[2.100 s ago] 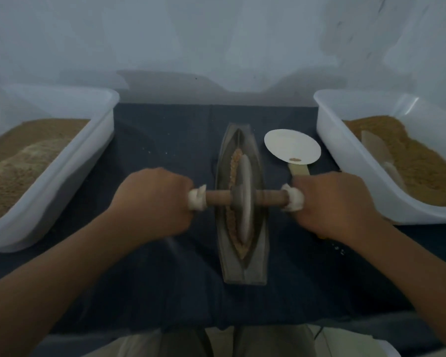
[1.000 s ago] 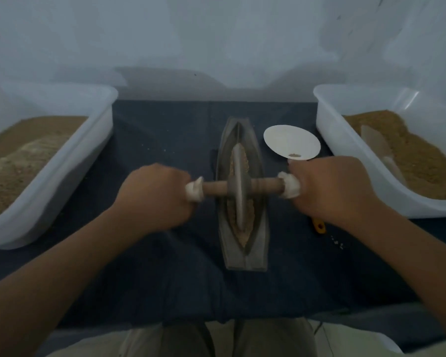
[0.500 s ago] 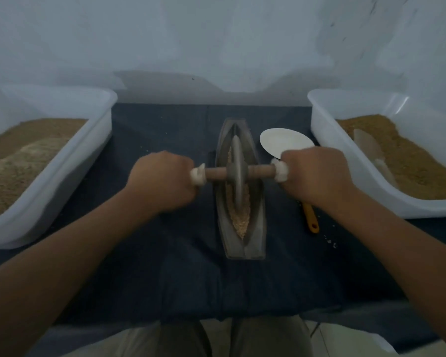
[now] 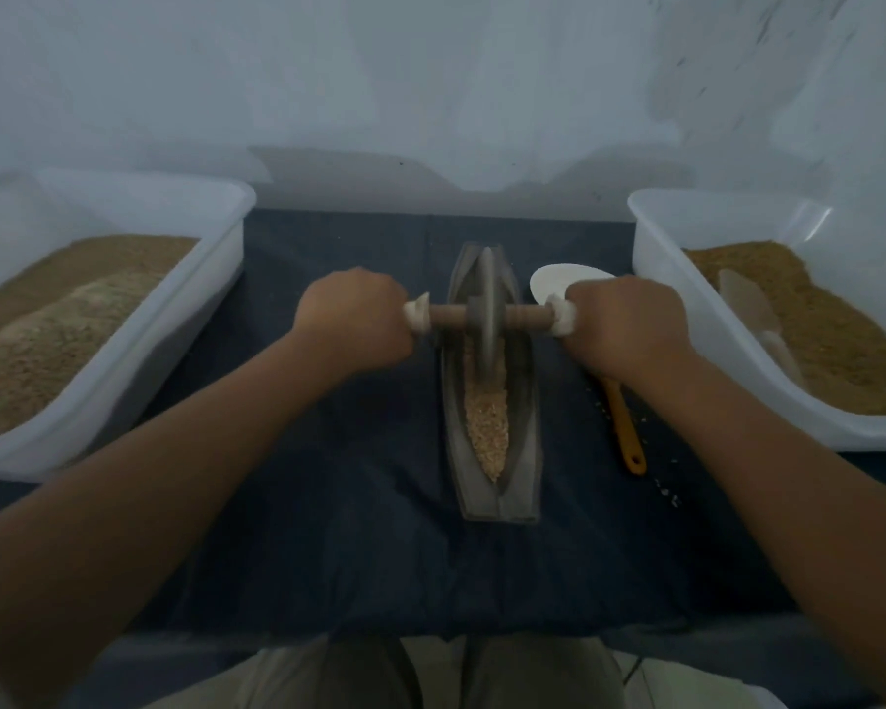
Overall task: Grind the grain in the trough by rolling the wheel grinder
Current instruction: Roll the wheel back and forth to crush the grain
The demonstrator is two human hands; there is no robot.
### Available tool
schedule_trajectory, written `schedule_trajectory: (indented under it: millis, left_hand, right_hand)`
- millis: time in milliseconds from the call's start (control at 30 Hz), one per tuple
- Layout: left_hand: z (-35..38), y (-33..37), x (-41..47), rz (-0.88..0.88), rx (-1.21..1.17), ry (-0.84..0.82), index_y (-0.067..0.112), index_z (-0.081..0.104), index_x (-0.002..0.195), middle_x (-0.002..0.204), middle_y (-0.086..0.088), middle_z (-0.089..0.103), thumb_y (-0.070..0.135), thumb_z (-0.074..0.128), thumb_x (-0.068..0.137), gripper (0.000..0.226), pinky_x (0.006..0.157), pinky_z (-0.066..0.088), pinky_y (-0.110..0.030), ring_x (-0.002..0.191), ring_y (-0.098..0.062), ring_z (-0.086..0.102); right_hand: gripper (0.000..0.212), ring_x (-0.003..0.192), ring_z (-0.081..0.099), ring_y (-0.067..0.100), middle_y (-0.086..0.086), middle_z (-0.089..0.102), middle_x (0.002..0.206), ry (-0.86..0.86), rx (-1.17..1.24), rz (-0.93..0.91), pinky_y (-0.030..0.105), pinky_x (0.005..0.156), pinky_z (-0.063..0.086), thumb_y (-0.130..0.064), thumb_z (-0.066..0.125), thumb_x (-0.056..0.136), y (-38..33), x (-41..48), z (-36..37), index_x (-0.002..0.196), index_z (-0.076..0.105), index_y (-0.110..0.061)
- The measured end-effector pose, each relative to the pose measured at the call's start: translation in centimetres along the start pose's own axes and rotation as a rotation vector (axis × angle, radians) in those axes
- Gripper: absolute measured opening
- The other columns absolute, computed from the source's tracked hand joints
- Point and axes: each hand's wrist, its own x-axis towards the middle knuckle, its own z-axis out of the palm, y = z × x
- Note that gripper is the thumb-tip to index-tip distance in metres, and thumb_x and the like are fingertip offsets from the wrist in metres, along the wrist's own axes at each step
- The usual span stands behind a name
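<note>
Two grips, our left grip (image 4: 351, 319) and right grip (image 4: 627, 324), clench the cloth-wrapped axle ends (image 4: 418, 319), where we judge the heavy, rigid grey disc wheel grinder (image 4: 487, 299) is best held, as it stands near the far end of the grey boat-shaped trough (image 4: 525, 452) over pale grain (image 4: 487, 432).

Plain dark navy over the cloth (image 4: 328, 529) on the bench. Dull grey on the trough (image 4: 525, 452) and the wheel grinder (image 4: 488, 309) disc, brown along its axle, white at the wrapped ends. Pale speckled tan for the grain (image 4: 487, 427). White on the left-edge tub (image 4: 175, 324) and right-edge tub (image 4: 655, 232), sandy brown inside. Orange-yellow on the spoon (image 4: 625, 427) handle, white on its bowl.
</note>
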Motion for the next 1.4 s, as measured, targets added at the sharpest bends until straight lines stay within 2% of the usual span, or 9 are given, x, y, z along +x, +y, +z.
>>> schedule_trajectory:
  millis: [100,233,467,600,833,1000,1167,1300,1400]
  left_hand:
    - [1.4,-1.0,-5.5,0.1,-0.009,0.056,0.026,0.044,0.06,0.056,0.009,0.047,0.051,0.054,0.077,0.031,0.051,0.036,-0.029,0.05,-0.019,0.046]
    - [2.3,-1.1,-7.3,0.125,-0.019,0.192,0.028,0.036,0.055,0.048,0.011,0.037,0.056,0.048,0.077,0.037,0.046,0.023,-0.024,0.041,-0.013,0.032]
    - [0.6,-0.2,3.2,-0.036,0.003,0.021,0.021,0.052,0.064,0.071,0.001,0.061,0.046,0.061,0.085,0.033,0.062,0.044,-0.033,0.063,-0.025,0.055]
    - [0.8,-0.3,-2.0,0.02,0.0,0.01,0.025,0.047,0.064,0.065,0.009,0.053,0.041,0.063,0.08,0.028,0.058,0.041,-0.03,0.058,-0.021,0.05]
    - [0.9,-0.7,-5.2,0.109,0.05,0.12,0.028,0.039,0.058,0.053,0.012,0.041,0.048,0.061,0.074,0.034,0.048,0.022,-0.021,0.044,-0.01,0.034]
    - [-0.7,0.4,3.2,-0.016,0.059,0.038,0.021,0.057,0.07,0.077,-0.001,0.064,0.046,0.065,0.082,0.028,0.064,0.047,-0.034,0.072,-0.029,0.064]
    - [-0.6,0.2,0.0,0.055,0.08,0.016,0.024,0.055,0.067,0.071,0.006,0.061,0.044,0.064,0.08,0.025,0.059,0.045,-0.031,0.065,-0.022,0.059]
    - [0.8,-1.0,-6.2,0.184,0.079,0.167,0.029,0.039,0.056,0.048,0.011,0.038,0.051,0.059,0.07,0.033,0.046,0.019,-0.019,0.04,-0.009,0.034]
    - [1.7,-1.2,-5.1,0.121,0.002,0.096,0.027,0.044,0.057,0.05,0.011,0.044,0.051,0.056,0.073,0.031,0.046,0.026,-0.021,0.043,-0.009,0.041]
  right_hand:
    - [0.052,0.055,0.056,0.019,-0.004,0.055,0.062,-0.088,0.151,-0.059,0.042,0.059,0.051,-0.073,0.02,0.083,0.8,-3.9,0.3,0.067,0.043,-0.029]
    - [0.041,0.042,0.042,0.006,-0.012,0.042,0.051,0.055,0.113,-0.145,0.028,0.043,0.037,-0.063,0.04,0.09,0.8,-5.7,0.2,0.062,0.037,-0.033]
    - [0.051,0.05,0.046,0.02,-0.009,0.039,0.056,0.085,0.033,-0.028,0.029,0.052,0.04,-0.028,0.075,0.088,-0.6,1.4,-0.3,0.061,0.032,-0.033]
    - [0.037,0.061,0.055,0.017,-0.007,0.053,0.065,-0.087,0.042,0.019,0.04,0.067,0.054,-0.051,0.043,0.095,0.6,-0.8,-0.1,0.066,0.047,-0.028]
    - [0.047,0.042,0.043,0.004,-0.015,0.044,0.049,0.098,0.048,-0.054,0.026,0.044,0.04,-0.07,0.032,0.092,1.0,-5.1,0.9,0.062,0.043,-0.036]
    - [0.055,0.046,0.023,0.002,-0.015,0.028,0.053,0.137,-0.007,-0.01,0.023,0.047,0.025,-0.04,0.076,0.086,0.1,1.3,1.0,0.061,0.027,-0.036]
    - [0.04,0.058,0.051,0.009,-0.009,0.06,0.068,-0.132,0.015,0.098,0.034,0.061,0.052,-0.06,0.041,0.095,0.5,-0.9,0.4,0.069,0.052,-0.031]
    - [0.046,0.037,0.036,-0.003,-0.017,0.037,0.044,0.12,0.076,-0.053,0.021,0.038,0.036,-0.069,0.035,0.091,0.3,-6.8,-1.1,0.057,0.042,-0.039]
    - [0.046,0.044,0.044,0.002,-0.015,0.045,0.051,0.053,0.06,-0.07,0.027,0.046,0.044,-0.068,0.034,0.091,0.4,-5.5,-1.0,0.061,0.046,-0.035]
